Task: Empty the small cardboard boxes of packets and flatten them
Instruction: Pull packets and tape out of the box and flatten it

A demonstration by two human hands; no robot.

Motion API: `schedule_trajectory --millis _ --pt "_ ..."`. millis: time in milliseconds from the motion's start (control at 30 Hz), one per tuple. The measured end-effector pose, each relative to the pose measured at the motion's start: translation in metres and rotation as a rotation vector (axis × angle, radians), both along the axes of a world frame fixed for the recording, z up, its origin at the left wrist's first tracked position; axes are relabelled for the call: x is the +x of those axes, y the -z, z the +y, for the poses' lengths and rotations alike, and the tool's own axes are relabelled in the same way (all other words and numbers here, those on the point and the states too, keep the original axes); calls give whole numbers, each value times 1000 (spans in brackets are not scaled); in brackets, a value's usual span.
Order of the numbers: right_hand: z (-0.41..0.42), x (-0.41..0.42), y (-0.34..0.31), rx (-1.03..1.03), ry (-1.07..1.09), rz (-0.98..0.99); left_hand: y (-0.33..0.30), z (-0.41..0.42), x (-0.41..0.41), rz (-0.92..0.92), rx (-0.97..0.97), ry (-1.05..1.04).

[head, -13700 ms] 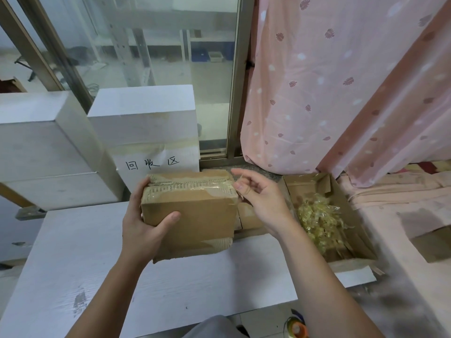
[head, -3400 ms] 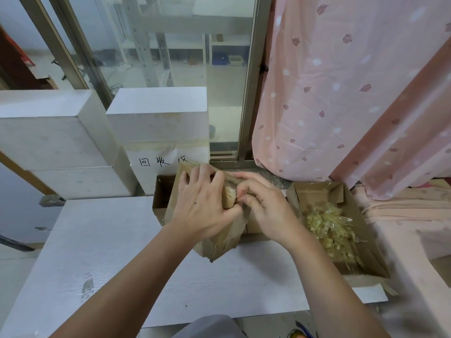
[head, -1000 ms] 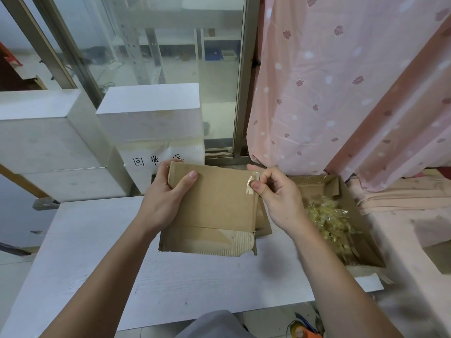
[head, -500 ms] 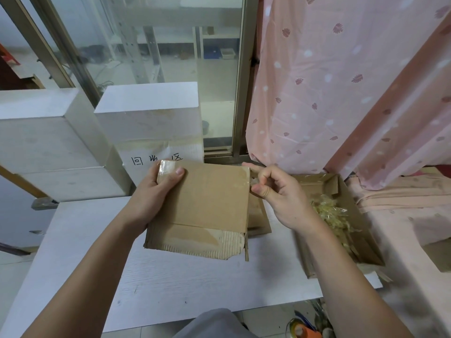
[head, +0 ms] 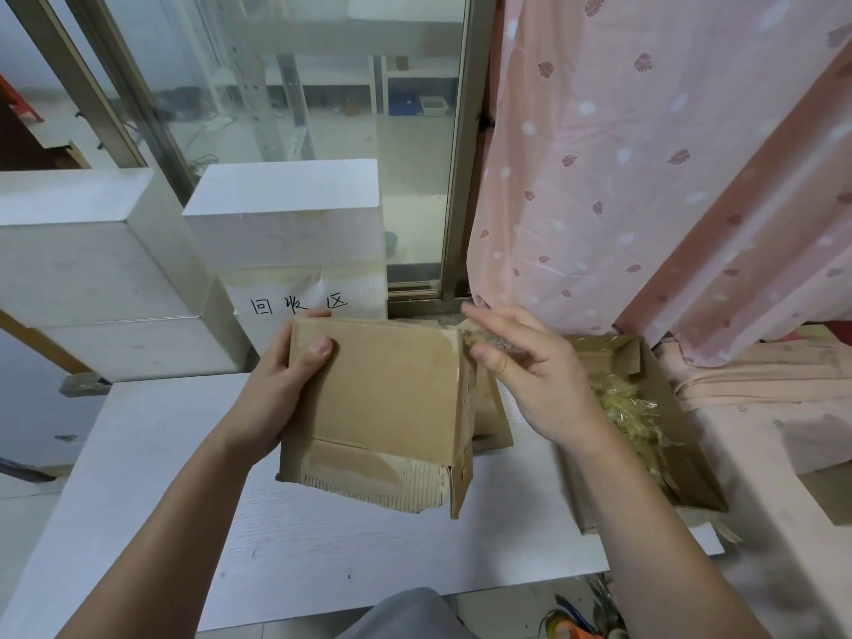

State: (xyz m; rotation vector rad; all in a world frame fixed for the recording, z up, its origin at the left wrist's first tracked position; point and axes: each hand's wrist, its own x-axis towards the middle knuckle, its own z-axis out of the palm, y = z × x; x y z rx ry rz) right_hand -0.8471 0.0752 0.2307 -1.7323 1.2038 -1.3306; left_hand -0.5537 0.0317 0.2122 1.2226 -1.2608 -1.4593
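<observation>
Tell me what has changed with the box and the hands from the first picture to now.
The small cardboard box, taped shut at first, is now collapsed nearly flat. The right hand has moved to its right top corner, fingers at the tape there. The left hand still grips its left edge. The open box of packets stays put.

Box [head: 382, 398] held above the tabletop [head: 138, 454]; carton [head: 682, 458] of packets [head: 631, 412] to its right; blocks [head: 286, 223] behind.

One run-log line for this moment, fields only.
left hand: grips flattened box above table | right hand: at box's top right corner, grip unclear | open box of packets: right
</observation>
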Motion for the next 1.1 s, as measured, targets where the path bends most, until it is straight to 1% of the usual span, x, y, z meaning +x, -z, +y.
schedule_trajectory --millis 33,133,233,300,367,400,467,533,633,700,767,833,933,1000,1100 --pt "-1 1 0 -24 12 10 2 1 1 8 -18 -1" --pt "-5 4 2 -20 98 -84 5 2 0 54 -74 4" --pt "-5 6 5 114 45 -224 10 3 -2 83 -114 7" --pt "-5 7 7 152 57 -282 12 5 -3 59 -138 24" --pt "-5 8 10 131 124 -274 16 5 -5 -16 -163 22" --pt "-5 11 10 120 158 -254 19 5 -8 -64 -184 -11" --pt "-3 17 11 103 212 -199 26 6 -16 -192 -259 -139" --pt "0 26 12 84 268 -136 29 14 -31 -273 -347 -223" --pt "4 39 16 61 347 -78 25 32 -57 -391 -341 -172" --pt "4 43 18 50 405 -68 22 40 -67 -498 -335 -149" --pt "2 42 20 25 478 -73 17 42 -72 -554 -348 -128" --pt "-1 40 20 1 523 -67 13 41 -72 -598 -354 -87" --pt "-2 38 20 -3 537 -60 7 38 -70 -605 -345 -34" --pt "0 40 18 0 511 -94 6 37 -71 -583 -369 -8" --pt "2 48 14 22 418 -132 11 35 -69 -537 -437 -41"
